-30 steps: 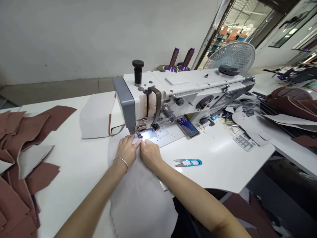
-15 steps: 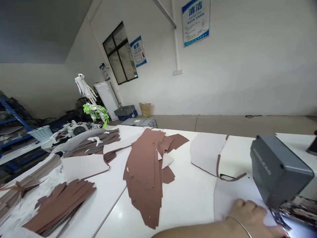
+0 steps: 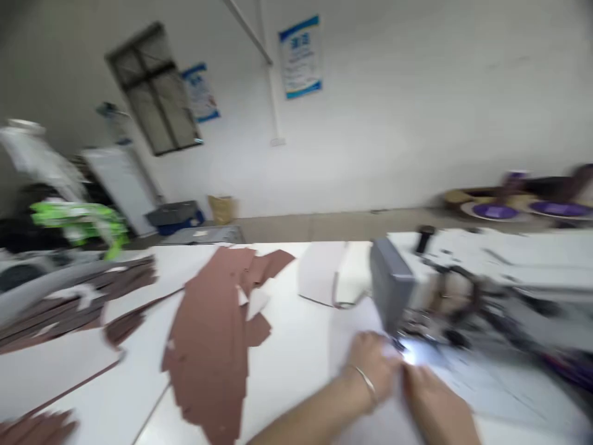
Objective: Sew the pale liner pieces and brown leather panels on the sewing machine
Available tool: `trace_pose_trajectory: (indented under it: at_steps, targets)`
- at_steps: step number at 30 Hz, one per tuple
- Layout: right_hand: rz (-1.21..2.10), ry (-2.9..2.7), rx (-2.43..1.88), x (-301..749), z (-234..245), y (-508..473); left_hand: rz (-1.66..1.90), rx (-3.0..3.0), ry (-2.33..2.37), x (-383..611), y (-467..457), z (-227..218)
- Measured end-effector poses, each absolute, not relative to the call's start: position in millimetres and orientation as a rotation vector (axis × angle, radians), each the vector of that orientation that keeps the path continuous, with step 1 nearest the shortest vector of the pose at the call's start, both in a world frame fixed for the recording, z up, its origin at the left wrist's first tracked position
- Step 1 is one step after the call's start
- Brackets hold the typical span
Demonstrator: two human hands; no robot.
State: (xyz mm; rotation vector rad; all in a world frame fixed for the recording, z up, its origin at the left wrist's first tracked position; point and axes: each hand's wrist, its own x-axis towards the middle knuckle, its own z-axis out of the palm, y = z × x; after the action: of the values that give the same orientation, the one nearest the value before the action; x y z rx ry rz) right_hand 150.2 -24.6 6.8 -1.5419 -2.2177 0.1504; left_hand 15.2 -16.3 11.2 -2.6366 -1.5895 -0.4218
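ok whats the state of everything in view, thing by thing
left hand: pressed down on the pale sheet, bangle on the wrist
right hand: down on the same sheet, beside the left hand
pale sheet: lying on the table, reaching the lit needle area
sewing machine lamp: on
brown-edged pale piece: lying flat left of the machine
brown cut pieces: overlapping in a flat pile on the table
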Motion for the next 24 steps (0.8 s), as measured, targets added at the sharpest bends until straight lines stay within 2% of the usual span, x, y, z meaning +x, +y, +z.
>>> trace_pose_trajectory:
  at_steps: [2,5,11,24]
  targets:
    - [0.211,-2.3,-1.683,157.7,9.7,-26.9,-0.47,-2.63,-1.653,16.4,-14.2,9.1]
    - [0.126,-2.328,-1.768,156.1,13.2,-25.4,-0.507,-2.579,-1.668,14.1,-7.0,0.9]
    - [-0.023,-2.423,-1.691,151.0,10.0,-24.7,-0.465,-2.512,-1.604,9.6,-2.7,-8.4]
    - [0.047,-2.461,-1.732,149.5,14.8,-16.3,-0.389,-2.414,-1.628,21.9,-15.2,-9.8]
